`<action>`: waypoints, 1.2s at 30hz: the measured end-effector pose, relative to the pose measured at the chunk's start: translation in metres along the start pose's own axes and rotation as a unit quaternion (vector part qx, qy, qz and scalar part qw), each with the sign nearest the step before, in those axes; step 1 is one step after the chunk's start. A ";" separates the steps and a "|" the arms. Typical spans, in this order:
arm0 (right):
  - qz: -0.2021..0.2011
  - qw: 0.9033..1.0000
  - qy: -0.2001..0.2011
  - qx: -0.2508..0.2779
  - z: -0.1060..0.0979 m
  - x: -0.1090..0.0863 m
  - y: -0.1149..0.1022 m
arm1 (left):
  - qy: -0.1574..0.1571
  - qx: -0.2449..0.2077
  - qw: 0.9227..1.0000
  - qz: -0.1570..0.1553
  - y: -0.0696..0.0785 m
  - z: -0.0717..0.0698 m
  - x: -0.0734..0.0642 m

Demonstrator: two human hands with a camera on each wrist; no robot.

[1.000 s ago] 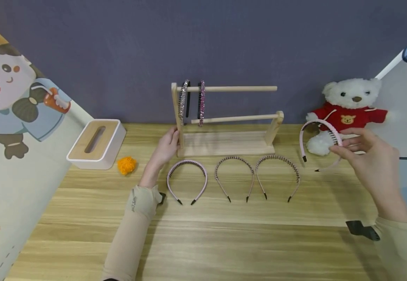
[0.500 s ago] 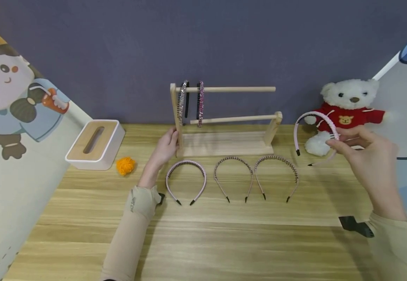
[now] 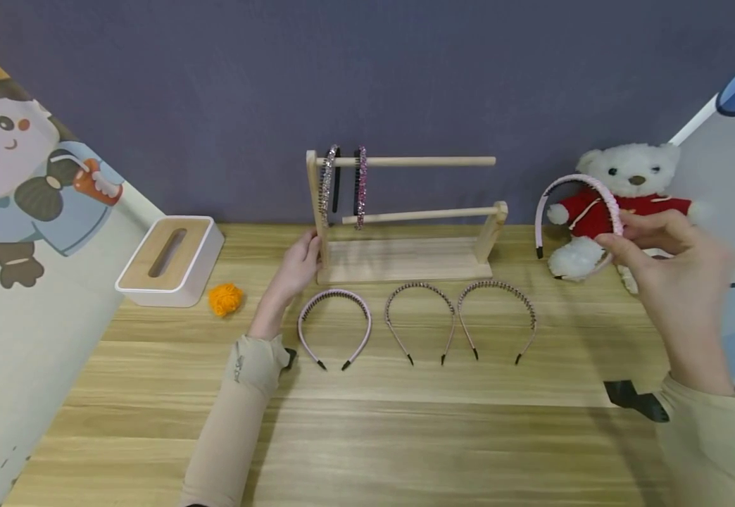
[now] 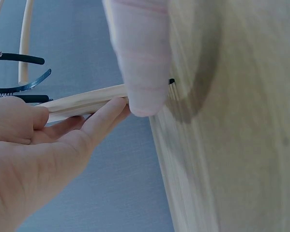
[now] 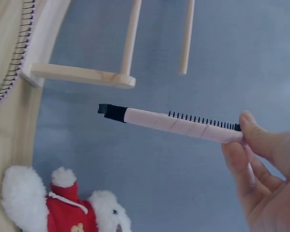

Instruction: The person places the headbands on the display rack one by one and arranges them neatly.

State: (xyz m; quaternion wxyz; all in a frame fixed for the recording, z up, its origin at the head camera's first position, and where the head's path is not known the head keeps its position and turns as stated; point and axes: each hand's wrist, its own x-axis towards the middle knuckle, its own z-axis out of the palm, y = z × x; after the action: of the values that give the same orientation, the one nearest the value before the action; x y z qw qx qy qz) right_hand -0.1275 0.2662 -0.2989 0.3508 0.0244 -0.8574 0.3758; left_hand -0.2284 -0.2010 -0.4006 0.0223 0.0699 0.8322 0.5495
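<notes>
My left hand [image 3: 298,267] grips the left upright of a wooden rack [image 3: 405,260] close to its base; the left wrist view shows its fingers around the post [image 4: 86,100]. Two headbands hang at the left end of the upper bar, one silver glittery headband [image 3: 326,186] and one pink glittery headband [image 3: 361,186]. Off to the right of the rack, my right hand [image 3: 684,274] pinches a pale pink headband [image 3: 586,182] by one side, raised above the table. Its black toothed inner side shows in the right wrist view, where it points toward the lower bar's rounded end support [image 5: 86,75].
In front of the rack lie a pink headband [image 3: 334,292] and two thin beaded headbands, one in the middle [image 3: 421,285] and another at right [image 3: 497,284]. A white bear [image 3: 633,165] in red sits behind my right hand. A tissue box [image 3: 171,260] and an orange pompom [image 3: 224,299] stand left.
The pale pink headband in my right hand has risen in the head view, its lower ends now higher. My left hand keeps its hold on the rack. The head view has shifted slightly.
</notes>
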 end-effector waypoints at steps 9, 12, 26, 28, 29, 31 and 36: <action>0.003 0.999 0.033 -0.007 -0.001 0.005 -0.015 | 0.003 0.006 1.000 0.001 0.000 0.000 0.000; 0.001 0.999 0.037 -0.005 0.001 0.007 -0.019 | 0.003 0.003 1.000 0.000 0.000 0.000 0.000; -0.003 0.997 0.046 0.057 0.015 0.026 -0.030 | 0.000 -0.003 1.000 0.000 -0.001 -0.001 0.000; -0.005 0.996 0.050 0.068 0.018 0.026 -0.030 | 0.000 0.000 1.000 0.001 -0.001 -0.001 0.000; -0.006 0.996 0.053 0.072 0.019 0.027 -0.030 | 0.001 0.001 1.000 0.001 -0.001 0.000 0.000; -0.012 0.995 0.059 0.083 0.023 0.028 -0.031 | 0.002 0.000 1.000 0.002 -0.001 0.000 0.000; -0.020 0.992 0.061 0.109 0.030 0.032 -0.035 | 0.001 0.000 1.000 0.000 -0.001 0.001 0.001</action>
State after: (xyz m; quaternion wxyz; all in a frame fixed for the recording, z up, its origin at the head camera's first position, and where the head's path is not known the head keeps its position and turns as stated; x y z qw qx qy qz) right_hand -0.1584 0.2282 -0.2709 0.4046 0.0565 -0.7878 0.4608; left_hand -0.2291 -0.2008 -0.4016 0.0215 0.0693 0.8323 0.5495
